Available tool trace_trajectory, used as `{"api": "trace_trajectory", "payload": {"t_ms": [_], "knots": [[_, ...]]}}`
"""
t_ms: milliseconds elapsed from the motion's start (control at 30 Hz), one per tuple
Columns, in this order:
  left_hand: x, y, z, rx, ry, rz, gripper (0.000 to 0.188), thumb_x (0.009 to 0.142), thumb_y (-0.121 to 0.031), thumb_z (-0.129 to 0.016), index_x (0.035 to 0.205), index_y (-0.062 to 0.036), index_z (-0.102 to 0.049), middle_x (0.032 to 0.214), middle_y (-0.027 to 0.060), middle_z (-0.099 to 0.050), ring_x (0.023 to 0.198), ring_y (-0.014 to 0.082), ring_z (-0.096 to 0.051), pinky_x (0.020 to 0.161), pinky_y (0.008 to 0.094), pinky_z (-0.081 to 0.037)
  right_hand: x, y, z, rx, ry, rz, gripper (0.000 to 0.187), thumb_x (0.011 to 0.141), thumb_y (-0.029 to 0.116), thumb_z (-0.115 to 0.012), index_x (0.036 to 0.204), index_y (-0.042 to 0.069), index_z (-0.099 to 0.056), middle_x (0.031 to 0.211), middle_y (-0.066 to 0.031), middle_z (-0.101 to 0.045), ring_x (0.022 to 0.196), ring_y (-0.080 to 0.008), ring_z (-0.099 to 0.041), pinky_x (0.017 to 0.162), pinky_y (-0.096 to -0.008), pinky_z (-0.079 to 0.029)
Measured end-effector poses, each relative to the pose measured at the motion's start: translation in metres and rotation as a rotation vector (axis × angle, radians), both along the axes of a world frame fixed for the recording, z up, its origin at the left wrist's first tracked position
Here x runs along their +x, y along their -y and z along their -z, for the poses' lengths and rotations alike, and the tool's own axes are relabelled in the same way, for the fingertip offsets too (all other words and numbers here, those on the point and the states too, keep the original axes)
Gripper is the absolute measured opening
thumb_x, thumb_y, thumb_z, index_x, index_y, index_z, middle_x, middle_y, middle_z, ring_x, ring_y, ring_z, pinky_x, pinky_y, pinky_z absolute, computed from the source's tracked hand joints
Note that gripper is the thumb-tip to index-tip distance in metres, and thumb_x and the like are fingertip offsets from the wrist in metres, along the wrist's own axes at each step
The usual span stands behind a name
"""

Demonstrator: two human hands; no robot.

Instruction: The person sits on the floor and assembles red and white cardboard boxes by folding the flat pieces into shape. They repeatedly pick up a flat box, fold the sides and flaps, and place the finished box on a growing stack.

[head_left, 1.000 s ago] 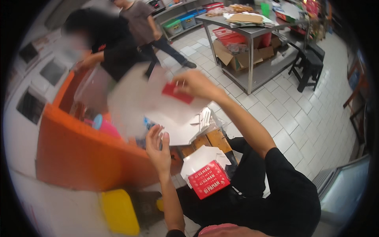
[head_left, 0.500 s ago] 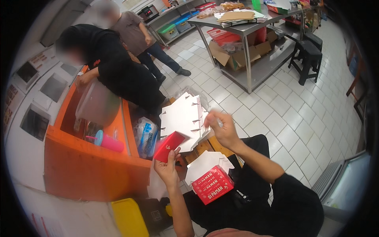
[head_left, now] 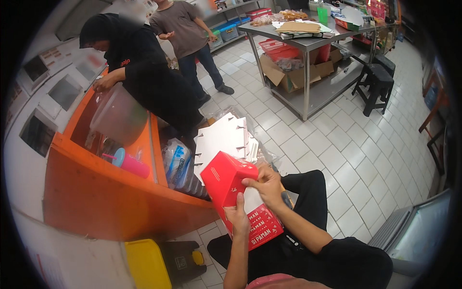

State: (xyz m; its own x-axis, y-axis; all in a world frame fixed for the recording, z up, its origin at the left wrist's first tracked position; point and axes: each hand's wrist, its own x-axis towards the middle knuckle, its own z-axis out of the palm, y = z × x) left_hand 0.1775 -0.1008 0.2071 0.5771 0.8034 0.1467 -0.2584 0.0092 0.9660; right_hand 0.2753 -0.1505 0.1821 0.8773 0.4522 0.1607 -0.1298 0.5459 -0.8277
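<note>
My left hand [head_left: 237, 219] grips the lower edge of a red cardboard box [head_left: 224, 176], thumb on its face. At the box's right end, my right hand [head_left: 268, 187] pinches a folded panel between thumb and fingers. The box is partly folded, with creased panels standing at angles. Under it on my lap lies a stack of red-printed box blanks [head_left: 263, 230], partly hidden by the box and my left hand. Just beyond, a pile of flat white box blanks [head_left: 222, 137] with notched edges lies printed side down.
An orange counter [head_left: 120, 207] stands at left, bearing a clear tub [head_left: 120, 115] and a pink tumbler [head_left: 132, 166]. A plastic-wrapped pack [head_left: 177, 161] sits beside it. Two people stand beyond. A steel table [head_left: 308, 45], black stools [head_left: 375, 84] and a yellow-lidded bin [head_left: 147, 265] surround me.
The red box has turned and opened out into a larger folded shape. My right hand has come down from beside the white pile onto it. The person at the counter is more upright.
</note>
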Motion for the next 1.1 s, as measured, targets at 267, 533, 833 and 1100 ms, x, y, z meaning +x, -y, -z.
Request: {"api": "trace_trajectory", "payload": {"t_ms": [267, 533, 833, 1100], "knots": [[-0.013, -0.006, 0.008, -0.129, 0.012, 0.040, 0.034, 0.100, -0.009, -0.061, 0.131, 0.0019, -0.055, 0.124, 0.0097, -0.063, 0.111, 0.0173, -0.061, 0.097, 0.0311, -0.049, -0.036, 0.000, -0.008, 0.029, -0.274, -0.214, 0.031, 0.090, 0.011, -0.075, 0.118, 0.003, -0.064, 0.110, -0.0046, -0.069, 0.099, -0.0107, -0.060, 0.089, -0.0280, -0.048], [-0.095, 0.023, 0.000, -0.463, 0.218, 0.666, 0.028, 0.100, -0.020, -0.061, 0.120, -0.0012, -0.064, 0.099, 0.0205, -0.071, 0.086, 0.0217, -0.069, 0.081, 0.0363, -0.054, 0.015, 0.020, -0.016, 0.005, -0.038, 0.084, 0.018, 0.096, 0.017, -0.069, 0.106, 0.002, -0.067, 0.097, -0.0051, -0.073, 0.080, -0.0126, -0.071, 0.072, -0.0273, -0.058], [-0.065, -0.035, -0.079, 1.165, 0.017, 0.439, 0.047, 0.073, -0.022, -0.084, 0.117, -0.0079, -0.074, 0.133, 0.0195, -0.063, 0.133, 0.0392, -0.052, 0.103, 0.0468, -0.048, 0.000, 0.042, -0.051, 0.220, -0.241, -0.360, 0.028, 0.103, 0.017, -0.057, 0.124, 0.000, -0.056, 0.111, -0.0094, -0.070, 0.096, -0.0155, -0.069, 0.086, -0.0304, -0.057], [-0.061, -0.002, -0.066, 0.964, -0.012, 0.192, 0.058, 0.069, -0.022, -0.088, 0.121, -0.0037, -0.070, 0.139, 0.0228, -0.057, 0.130, 0.0389, -0.055, 0.105, 0.0434, -0.048, -0.032, 0.033, -0.040, 0.213, -0.321, -0.230, 0.024, 0.102, 0.019, -0.060, 0.121, 0.004, -0.061, 0.105, -0.0052, -0.071, 0.089, -0.0105, -0.069, 0.078, -0.0253, -0.056]]}}
